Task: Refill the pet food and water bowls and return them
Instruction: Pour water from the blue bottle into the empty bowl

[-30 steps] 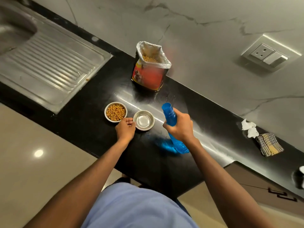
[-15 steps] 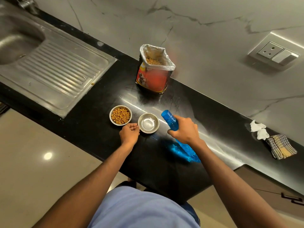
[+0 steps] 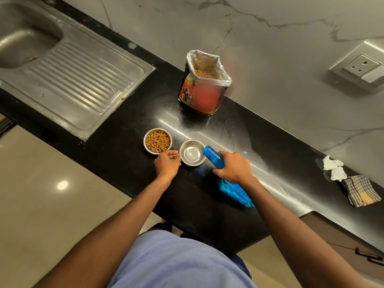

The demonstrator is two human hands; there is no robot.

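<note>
Two small steel bowls stand side by side on the black counter. The left bowl is full of brown kibble. The right bowl has a shiny inside; I cannot tell whether it holds water. My left hand rests at the near edge between the bowls, fingers curled against the right bowl's rim. My right hand grips a blue water bottle, tilted with its mouth over the right bowl's edge. The bottle's lower end is hidden behind my wrist.
An open red pet food bag stands at the back by the marble wall. A steel sink with drainboard lies to the left. Crumpled tissues and a checked cloth lie at the right. A wall socket sits above.
My right hand has tipped the blue bottle down and moved it left, from upright beside the bowl to its mouth at the bowl's rim. My left hand stayed by the bowls.
</note>
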